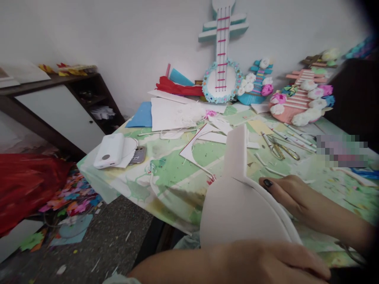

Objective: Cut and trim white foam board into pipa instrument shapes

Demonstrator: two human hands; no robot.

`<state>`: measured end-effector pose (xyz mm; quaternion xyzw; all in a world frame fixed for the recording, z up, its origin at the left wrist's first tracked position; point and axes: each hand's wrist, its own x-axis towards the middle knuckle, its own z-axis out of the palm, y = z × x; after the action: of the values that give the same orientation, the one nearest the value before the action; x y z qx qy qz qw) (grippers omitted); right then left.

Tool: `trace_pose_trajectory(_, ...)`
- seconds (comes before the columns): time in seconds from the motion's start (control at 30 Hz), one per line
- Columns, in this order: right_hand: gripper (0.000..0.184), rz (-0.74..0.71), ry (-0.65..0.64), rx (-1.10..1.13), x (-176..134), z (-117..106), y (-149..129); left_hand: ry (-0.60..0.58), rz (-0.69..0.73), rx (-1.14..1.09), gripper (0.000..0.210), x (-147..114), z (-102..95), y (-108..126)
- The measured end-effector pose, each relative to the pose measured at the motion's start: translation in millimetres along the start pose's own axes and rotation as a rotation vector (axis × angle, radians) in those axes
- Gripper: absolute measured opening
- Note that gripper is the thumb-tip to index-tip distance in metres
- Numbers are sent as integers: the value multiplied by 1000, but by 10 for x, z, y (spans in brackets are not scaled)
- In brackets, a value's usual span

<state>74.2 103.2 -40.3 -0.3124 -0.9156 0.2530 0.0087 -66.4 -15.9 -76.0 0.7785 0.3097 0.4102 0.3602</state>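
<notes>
A white foam-board instrument shape, with a round body and a straight neck, is held up over the near edge of the table. Along its right rim runs a curved white strip, and a small dark gap shows where the neck meets the body. My left hand lies across the bottom of the body, its fingers wrapped round the lower right rim. At the upper right of that rim, my right hand grips the edge with the thumb on top; its other fingers are mostly hidden.
Gold-handled scissors, several pens and white board offcuts lie on the green-patterned tablecloth. A white power bank and a phone sit at the left. Decorated model instruments stand along the wall.
</notes>
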Motion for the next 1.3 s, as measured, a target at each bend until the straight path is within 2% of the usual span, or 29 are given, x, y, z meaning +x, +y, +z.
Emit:
trace_pose_trajectory(0.07, 43, 12, 0, 21, -11, 17, 44, 298, -195, 118, 39, -61, 48, -115)
trace_pose_trajectory(0.13, 42, 38, -7, 40, -25, 34, 89, 469, -298, 156, 38, -88, 63, -253)
trace_pose_trajectory(0.23, 41, 39, 13, 58, -42, 51, 130, 594, -361, 126, 40, -67, -23, -450)
trace_pose_trajectory(0.47, 42, 18, 49, 84, -33, 73, 92, 852, -566, -114, 42, 47, -486, -781)
trace_pose_trajectory(0.53, 42, 23, 58, 97, -35, 82, 96, 802, -546, -154, 42, 111, -516, -818)
trace_pose_trajectory(0.6, 40, 14, 69, 108, -49, 82, 111, 714, -477, -129, 43, 182, -486, -814)
trace_pose_trajectory(0.67, 39, 7, 76, 106, -73, 69, 122, 679, -438, -79, 44, 244, -435, -781)
trace_pose_trajectory(0.9, 37, 2, 70, 145, -109, 25, 88, 659, -462, -5, 45, 321, -357, -693)
trace_pose_trajectory(1.3, 39, -15, 39, 98, -108, 13, 145, 693, -419, -139, 40, 267, -350, -743)
